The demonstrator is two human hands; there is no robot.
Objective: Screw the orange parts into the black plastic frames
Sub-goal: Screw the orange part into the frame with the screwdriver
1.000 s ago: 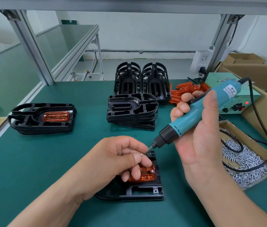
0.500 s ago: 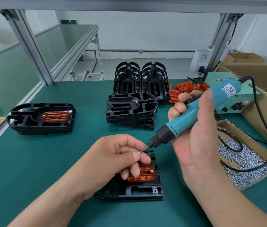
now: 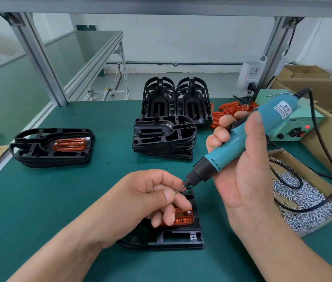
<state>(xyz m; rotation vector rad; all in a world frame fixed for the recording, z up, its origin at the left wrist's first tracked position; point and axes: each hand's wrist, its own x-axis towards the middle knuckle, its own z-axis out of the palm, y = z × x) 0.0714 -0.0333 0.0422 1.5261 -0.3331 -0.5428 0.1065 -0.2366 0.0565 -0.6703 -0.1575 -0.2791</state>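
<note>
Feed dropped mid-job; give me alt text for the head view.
The left hand pinches a small silver screw at the bit of a teal electric screwdriver gripped by the right hand, above a black plastic frame holding an orange translucent part. A second fitted frame lies far left, empty frames are stacked behind, a cardboard box of screws sits right.

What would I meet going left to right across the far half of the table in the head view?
Black frame with an orange part fitted → flat stack of empty black frames → loose orange parts → green power box. The upright frames behind the stack overlap it, so I left them out.
</note>
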